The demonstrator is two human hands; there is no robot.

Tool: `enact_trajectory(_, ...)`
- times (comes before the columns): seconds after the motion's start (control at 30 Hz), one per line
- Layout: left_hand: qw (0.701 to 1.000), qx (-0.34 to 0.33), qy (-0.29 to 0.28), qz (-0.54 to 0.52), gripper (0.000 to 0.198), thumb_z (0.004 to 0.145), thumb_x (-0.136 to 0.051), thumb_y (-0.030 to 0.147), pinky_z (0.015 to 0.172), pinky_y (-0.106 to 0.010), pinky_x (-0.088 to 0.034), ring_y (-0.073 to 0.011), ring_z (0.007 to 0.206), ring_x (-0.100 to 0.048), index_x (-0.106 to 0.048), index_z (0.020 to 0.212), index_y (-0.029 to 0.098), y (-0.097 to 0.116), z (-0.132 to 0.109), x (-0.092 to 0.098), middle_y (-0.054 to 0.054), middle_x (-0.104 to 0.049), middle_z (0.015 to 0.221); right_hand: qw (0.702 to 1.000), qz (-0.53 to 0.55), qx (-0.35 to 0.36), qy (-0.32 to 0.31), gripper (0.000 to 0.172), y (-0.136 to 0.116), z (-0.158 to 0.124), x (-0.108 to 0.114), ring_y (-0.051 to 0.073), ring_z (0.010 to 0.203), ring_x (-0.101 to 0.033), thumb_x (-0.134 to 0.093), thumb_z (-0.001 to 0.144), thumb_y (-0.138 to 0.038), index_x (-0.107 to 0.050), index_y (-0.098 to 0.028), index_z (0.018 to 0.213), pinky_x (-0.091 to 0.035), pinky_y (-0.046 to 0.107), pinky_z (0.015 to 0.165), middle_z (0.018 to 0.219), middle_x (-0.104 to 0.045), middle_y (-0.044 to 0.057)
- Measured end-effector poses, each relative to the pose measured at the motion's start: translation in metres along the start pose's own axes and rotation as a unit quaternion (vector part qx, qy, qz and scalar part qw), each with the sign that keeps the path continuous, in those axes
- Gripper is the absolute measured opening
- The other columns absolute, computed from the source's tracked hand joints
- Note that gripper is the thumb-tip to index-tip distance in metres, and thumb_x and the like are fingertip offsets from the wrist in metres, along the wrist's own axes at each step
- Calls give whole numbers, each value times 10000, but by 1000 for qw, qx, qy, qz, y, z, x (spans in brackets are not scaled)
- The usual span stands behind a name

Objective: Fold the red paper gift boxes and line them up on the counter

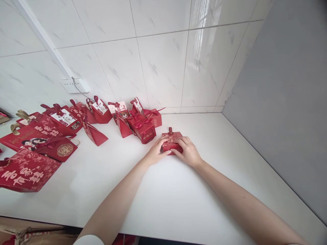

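A small red gift box [171, 136] with a pale printed pattern and a dark red loop on top stands on the white table [163, 204]. My left hand [155, 152] grips its left side, thumb at the lower front and fingers on the upper face. On the right side, my right hand [187, 150] holds the same box, its thumb near the other thumb and its fingers over the front. Just left of it sits a red box with a ribbon bow [144, 131], among other red boxes.
Several red gift boxes and bags crowd the table's left side, including a large red bag [29, 172] at the near left. Behind are a tiled wall [163, 68] and a socket [75, 86]; a grey panel [286, 102] borders the right.
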State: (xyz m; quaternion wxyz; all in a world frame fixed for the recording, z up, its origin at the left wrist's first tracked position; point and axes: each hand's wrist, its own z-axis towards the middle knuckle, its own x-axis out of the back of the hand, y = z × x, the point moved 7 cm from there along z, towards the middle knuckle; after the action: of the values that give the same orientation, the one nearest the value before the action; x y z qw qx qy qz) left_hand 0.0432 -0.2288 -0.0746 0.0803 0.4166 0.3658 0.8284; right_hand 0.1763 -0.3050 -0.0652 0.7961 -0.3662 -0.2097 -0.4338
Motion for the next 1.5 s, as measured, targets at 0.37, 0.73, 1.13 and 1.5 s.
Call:
enact_trajectory(0.37,999,29,23,19,455,865,-573,269,1186,-443,-255,-220,1421,-286,-456,1305,252,-5,0,1,-66,-393,1468,997,69,24,-19,296,7,1,-3,255,1103,-516,-541,915,-252,-539,-263,1211,-481,451,946,1152,-593,74)
enact_trajectory(0.73,999,25,24,12,567,792,-586,146,1189,-486,-235,-244,1417,-286,-437,1327,261,-9,-1,2,-59,-370,1478,998,14,52,-43,338,5,1,-2,246,1108,-546,-502,928,-261,-502,-249,1266,-504,424,915,1171,-599,87)
enact_trajectory(1.13,999,14,29,-3,608,767,-640,144,1176,-491,-266,-257,1409,-304,-419,1322,258,-10,0,0,-68,-369,1479,993,-92,68,-7,231,-2,2,-2,231,1003,-615,-509,941,-256,-560,-221,1163,-399,419,910,1111,-673,80)
enact_trajectory(1.5,999,25,23,-17,655,757,-645,143,1186,-484,-252,-257,1425,-276,-389,1348,261,-16,1,-4,-72,-335,1502,985,-150,90,0,149,-14,6,-1,229,911,-609,-508,939,-271,-592,-195,1036,-366,433,941,987,-684,77)
